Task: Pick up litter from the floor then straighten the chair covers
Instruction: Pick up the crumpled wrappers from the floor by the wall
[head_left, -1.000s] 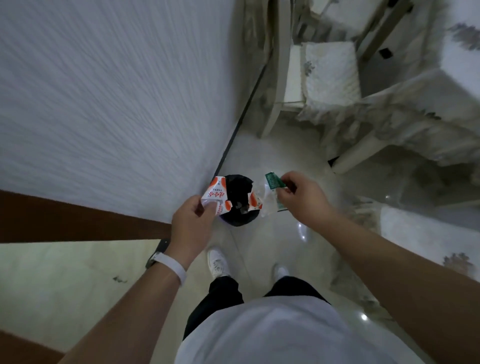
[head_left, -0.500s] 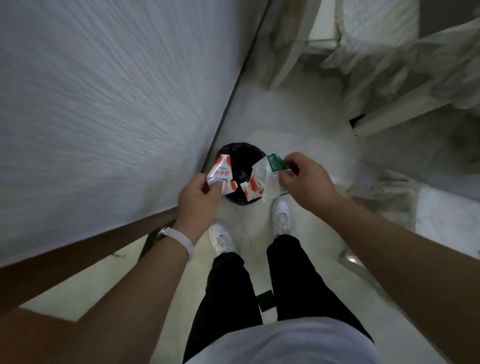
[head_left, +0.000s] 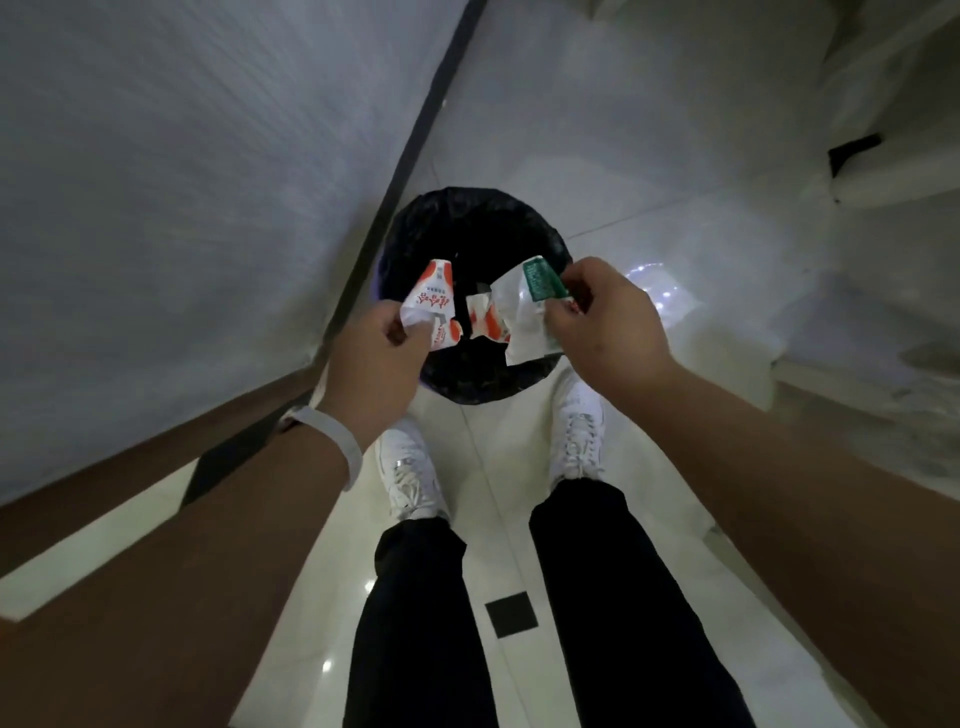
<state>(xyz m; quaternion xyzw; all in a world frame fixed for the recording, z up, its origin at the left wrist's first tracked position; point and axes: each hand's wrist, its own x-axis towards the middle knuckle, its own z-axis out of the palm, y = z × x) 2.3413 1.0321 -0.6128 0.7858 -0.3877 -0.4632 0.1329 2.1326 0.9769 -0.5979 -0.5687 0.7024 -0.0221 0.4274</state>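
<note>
Two white shoes (head_left: 408, 470) stand on the pale tiled floor (head_left: 649, 156), toes just short of a black-lined bin (head_left: 467, 228) that sits against the wall (head_left: 182, 182). Above them the left hand (head_left: 371, 353), with a white band (head_left: 332, 431) at the wrist, has its grip pinched on a crumpled red-and-white wrapper (head_left: 431, 299). The right hand (head_left: 605, 317) pinches a white wrapper (head_left: 522, 317) with a green patch, a red-printed scrap (head_left: 485, 319) hanging beside it. Both pieces of litter hang over the bin's mouth, apart from each other. The litter step looks nearly done: next, both grips must let go so the wrappers fall inside rather than on the rim. Straightening the chair covers comes after; only blurred pale furniture (head_left: 883, 171) shows far right.
</note>
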